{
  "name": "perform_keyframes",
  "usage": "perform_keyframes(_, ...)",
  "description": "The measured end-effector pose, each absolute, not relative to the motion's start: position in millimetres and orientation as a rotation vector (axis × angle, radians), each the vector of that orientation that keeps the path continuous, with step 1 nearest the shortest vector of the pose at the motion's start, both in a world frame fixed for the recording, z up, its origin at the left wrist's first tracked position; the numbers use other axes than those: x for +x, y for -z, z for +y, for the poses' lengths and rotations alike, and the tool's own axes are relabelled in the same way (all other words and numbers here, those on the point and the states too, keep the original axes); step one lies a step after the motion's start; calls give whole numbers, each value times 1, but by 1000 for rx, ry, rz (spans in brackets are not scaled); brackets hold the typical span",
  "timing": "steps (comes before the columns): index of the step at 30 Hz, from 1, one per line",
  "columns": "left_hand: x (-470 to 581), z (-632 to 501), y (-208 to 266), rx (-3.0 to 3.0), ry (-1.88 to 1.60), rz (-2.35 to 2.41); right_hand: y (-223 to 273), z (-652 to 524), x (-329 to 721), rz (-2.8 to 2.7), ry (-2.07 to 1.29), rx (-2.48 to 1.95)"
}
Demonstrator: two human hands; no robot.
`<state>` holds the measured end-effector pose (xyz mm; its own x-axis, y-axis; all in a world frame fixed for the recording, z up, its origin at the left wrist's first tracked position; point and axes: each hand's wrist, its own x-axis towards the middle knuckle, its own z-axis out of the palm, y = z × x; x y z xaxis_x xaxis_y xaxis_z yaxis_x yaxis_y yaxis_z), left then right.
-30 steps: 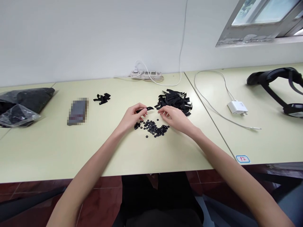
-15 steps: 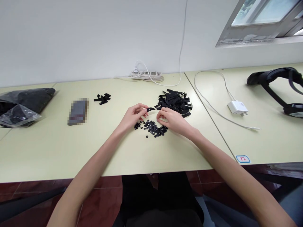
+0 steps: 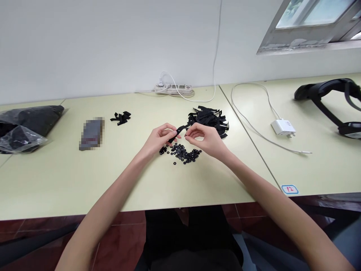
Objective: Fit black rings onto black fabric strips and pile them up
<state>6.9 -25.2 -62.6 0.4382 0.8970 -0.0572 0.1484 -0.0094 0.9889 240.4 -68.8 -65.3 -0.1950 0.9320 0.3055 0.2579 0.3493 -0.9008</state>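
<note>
Between the thumb and fingers of my left hand (image 3: 160, 138) is a black fabric strip (image 3: 180, 130), slanting up to the right with small pale spots on it. My right hand (image 3: 207, 140) is pinched just right of the strip, its fingertips apart from it; whatever they hold is too small to make out. Below both hands lies a loose spread of small black washer-like discs (image 3: 183, 152). A heap of black strips (image 3: 210, 118) is behind my right hand. Farther left lies a smaller group of short black pieces (image 3: 121, 118).
A blurred-out grey object (image 3: 91, 133) and a clear plastic bag of black material (image 3: 34, 126) lie to the left. At the wall is a power strip (image 3: 177, 89). To the right are a white charger (image 3: 282, 128) with its cable and a black headset (image 3: 321, 99).
The strip in my left hand has turned from nearly level to a steeper slant. My right hand has lifted slightly from the discs, its pinched fingertips now nearer the strip.
</note>
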Motion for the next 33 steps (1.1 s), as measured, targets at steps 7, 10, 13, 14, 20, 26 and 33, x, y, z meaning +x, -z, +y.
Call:
perform_keyframes(7,10,-28,61,1532,-739,937,59,-68,243,-1517,-1013,-1065)
perform_keyframes(10,10,-30,60,1545,-720,923,60,-69,243,-1521,-1032,-1061)
perform_keyframes(13,10,-33,58,1563,-708,897,60,-70,243,-1548,-1027,-1062)
perform_keyframes(14,10,-34,57,1567,-702,886,60,-70,242,-1553,-1028,-1059)
perform_keyframes(20,13,-35,55,1601,-735,894,59,-71,241,-1555,-1019,-1071)
perform_keyframes(26,15,-39,57,1611,-799,952,58,-73,240,-1550,-1006,-1081)
perform_keyframes(33,18,-44,59,1652,-809,946,60,-74,236,-1691,-826,-1142)
